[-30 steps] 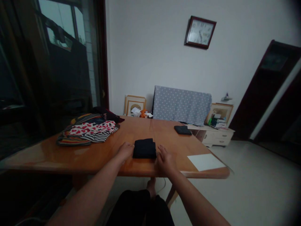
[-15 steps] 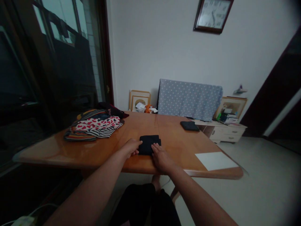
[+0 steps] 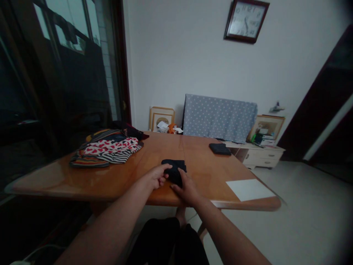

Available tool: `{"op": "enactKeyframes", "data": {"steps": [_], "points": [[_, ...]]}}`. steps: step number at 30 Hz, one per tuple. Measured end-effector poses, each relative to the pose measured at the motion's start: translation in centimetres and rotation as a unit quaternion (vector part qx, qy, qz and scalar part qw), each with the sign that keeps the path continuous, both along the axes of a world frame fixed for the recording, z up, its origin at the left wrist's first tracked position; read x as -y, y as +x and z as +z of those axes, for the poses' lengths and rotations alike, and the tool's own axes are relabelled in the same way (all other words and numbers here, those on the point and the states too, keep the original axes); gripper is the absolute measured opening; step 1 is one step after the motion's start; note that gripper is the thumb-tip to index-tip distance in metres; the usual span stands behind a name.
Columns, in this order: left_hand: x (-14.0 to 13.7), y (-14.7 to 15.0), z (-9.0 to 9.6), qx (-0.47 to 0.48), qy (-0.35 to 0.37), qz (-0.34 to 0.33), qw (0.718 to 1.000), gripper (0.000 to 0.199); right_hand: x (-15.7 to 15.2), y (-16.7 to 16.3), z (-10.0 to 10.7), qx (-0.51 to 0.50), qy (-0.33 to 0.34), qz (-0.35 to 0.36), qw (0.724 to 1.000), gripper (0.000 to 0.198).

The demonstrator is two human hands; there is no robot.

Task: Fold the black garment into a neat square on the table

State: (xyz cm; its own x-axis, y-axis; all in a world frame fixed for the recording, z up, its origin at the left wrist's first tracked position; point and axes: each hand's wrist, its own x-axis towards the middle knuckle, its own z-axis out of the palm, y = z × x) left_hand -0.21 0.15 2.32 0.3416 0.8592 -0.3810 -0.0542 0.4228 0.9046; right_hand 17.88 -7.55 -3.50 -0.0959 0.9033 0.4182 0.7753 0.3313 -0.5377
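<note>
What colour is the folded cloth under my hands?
Black or very dark navy; the folded cloth shows in the dim head view.

Dim room, grey daylight from window [image 3: 68, 29] upper left. Soft sheen on table [image 3: 82, 176] (left side). Corners vignetted, edges bent; slightly soft overall.

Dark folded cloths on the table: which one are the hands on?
The near dark cloth by the table's front edge, gripped by the left hand and right hand. The other dark cloth lies untouched at the far right.
</note>
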Motion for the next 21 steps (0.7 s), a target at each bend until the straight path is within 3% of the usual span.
{"op": "enactKeyframes", "data": {"steps": [3,5,8,10,13,16,18,21], "points": [[0.9,1.3,1.0,0.030,-0.057,0.023,0.998,0.029,-0.5,-0.2,-0.1,-0.026,0.020,-0.034,0.999,0.086],[1.5,2.2,1.8,0.044,-0.066,0.029,0.996,0.027,-0.7,-0.2,0.2,-0.047,0.033,-0.059,0.997,0.074],[1.9,2.5,3.2,0.069,-0.029,0.003,0.997,0.030,-0.8,0.2,1.4,-0.125,0.047,-0.056,0.989,0.052],[1.8,1.9,3.7,0.097,0.041,0.013,0.994,0.033,-0.4,0.7,2.6,-0.217,0.042,-0.038,0.974,0.040],[1.2,0.0,3.5,0.127,0.168,0.142,0.967,0.031,0.7,1.4,3.9,-0.401,0.003,0.009,0.916,0.032],[0.9,-1.5,2.0,0.164,0.188,0.240,0.938,0.028,2.2,1.9,4.4,-0.563,-0.061,0.060,0.822,0.036],[1.4,-1.8,0.9,0.209,0.136,0.240,0.938,0.029,3.2,2.0,4.4,-0.617,-0.105,0.083,0.775,0.039],[3.1,-1.1,-0.5,0.288,0.021,0.141,0.947,0.047,4.5,1.8,4.4,-0.651,-0.154,0.107,0.735,0.043]]}}
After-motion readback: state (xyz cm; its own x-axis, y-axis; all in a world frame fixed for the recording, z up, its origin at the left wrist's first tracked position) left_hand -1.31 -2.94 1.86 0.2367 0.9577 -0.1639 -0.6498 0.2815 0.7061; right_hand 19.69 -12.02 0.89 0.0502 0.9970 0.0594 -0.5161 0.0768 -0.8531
